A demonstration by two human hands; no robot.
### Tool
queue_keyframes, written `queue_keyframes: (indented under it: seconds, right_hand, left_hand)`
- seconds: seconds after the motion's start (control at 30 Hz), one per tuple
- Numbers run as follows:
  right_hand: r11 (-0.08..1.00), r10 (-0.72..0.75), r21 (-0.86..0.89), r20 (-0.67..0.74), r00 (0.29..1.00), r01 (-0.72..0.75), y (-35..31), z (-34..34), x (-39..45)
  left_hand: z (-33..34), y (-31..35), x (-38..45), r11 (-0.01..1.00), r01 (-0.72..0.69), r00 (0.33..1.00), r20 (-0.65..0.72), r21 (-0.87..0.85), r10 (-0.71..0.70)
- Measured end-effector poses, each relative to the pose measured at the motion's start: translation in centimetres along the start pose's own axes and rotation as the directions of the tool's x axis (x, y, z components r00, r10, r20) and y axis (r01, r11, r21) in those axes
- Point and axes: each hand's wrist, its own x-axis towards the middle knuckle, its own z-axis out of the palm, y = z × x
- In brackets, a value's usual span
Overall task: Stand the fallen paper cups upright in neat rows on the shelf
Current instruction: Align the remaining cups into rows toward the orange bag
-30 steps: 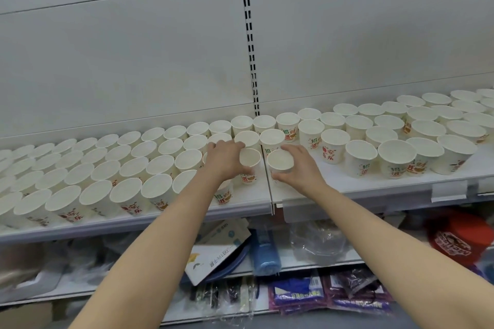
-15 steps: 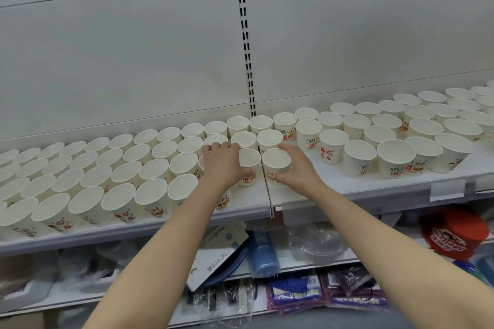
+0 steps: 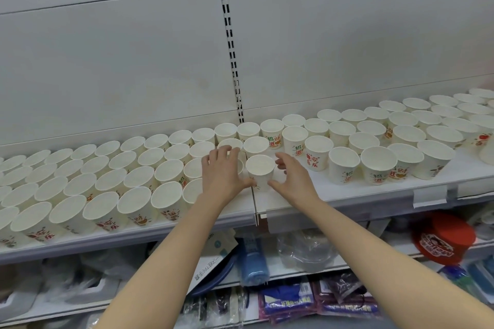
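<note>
White paper cups with red print stand upright in rows along the grey shelf (image 3: 347, 192), a dense block on the left (image 3: 107, 181) and looser rows on the right (image 3: 401, 128). One upright paper cup (image 3: 260, 169) stands alone at the front by the joint between the two shelf boards. My right hand (image 3: 294, 179) cups its right side, thumb low on the wall and fingers near the rim. My left hand (image 3: 222, 171) lies palm down over the neighbouring cup, which it mostly hides, and its thumb touches the front cup's base. No fallen cup shows.
A slotted upright (image 3: 232, 61) runs up the back wall. Bare shelf lies in front of the right-hand rows, with a price-tag holder (image 3: 429, 196) on the edge. Below are a red lid (image 3: 441, 238), a blue roll (image 3: 254, 262), plastic bags and packets.
My left thumb has come over to the front cup's base. My right fingers have spread a little around that cup. The cup itself stays at the shelf joint.
</note>
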Motion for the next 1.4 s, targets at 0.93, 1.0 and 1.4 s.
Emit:
queue_keyframes:
  seconds: [0.93,1.0,1.4]
  right_hand:
    - [0.899,-0.175,-0.38,0.147,0.974,0.219,6.3,-11.0,5.6]
    - [0.916,-0.18,-0.327,0.182,0.967,0.232,6.6,-11.2,5.8]
    - [0.827,-0.052,-0.533,0.241,0.969,0.177,8.2,-12.3,15.3]
  left_hand:
    - [1.3,9.4,10.5,0.945,-0.286,0.952,0.161,0.158,0.261]
    - [0.8,8.9,10.6,0.966,-0.257,0.946,0.216,0.04,0.243]
    - [2.6,12.2,18.7,0.973,-0.226,0.947,0.245,0.041,0.21]
